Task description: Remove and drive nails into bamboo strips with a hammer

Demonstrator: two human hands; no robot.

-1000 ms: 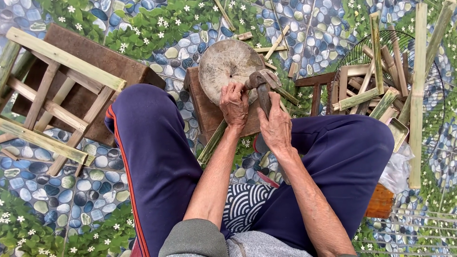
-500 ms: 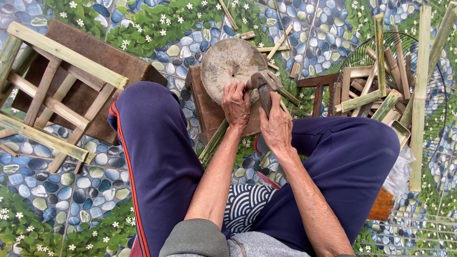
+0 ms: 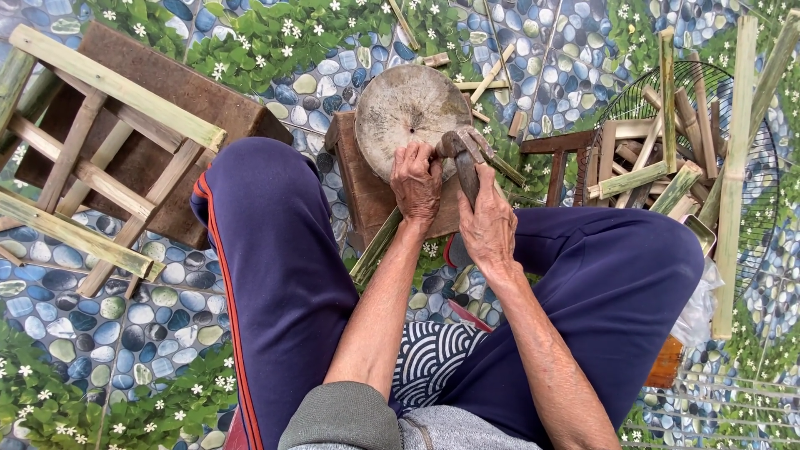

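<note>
I sit with both knees apart in dark blue trousers. My left hand rests on the near edge of a round wooden chopping block and holds down a thin green bamboo strip that slants toward my left knee. My right hand grips the handle of a heavy dark knife, its blade lying over the block's right edge. The block stands on a low brown wooden stool.
A bamboo-and-wood frame lies over a brown board at left. Cut bamboo pieces pile on a round wire grille at right, beside long bamboo poles. Bamboo offcuts litter the pebble-patterned floor.
Both hands and the knife stay at the block's near edge with only slight shifts. The view has tilted a little.
</note>
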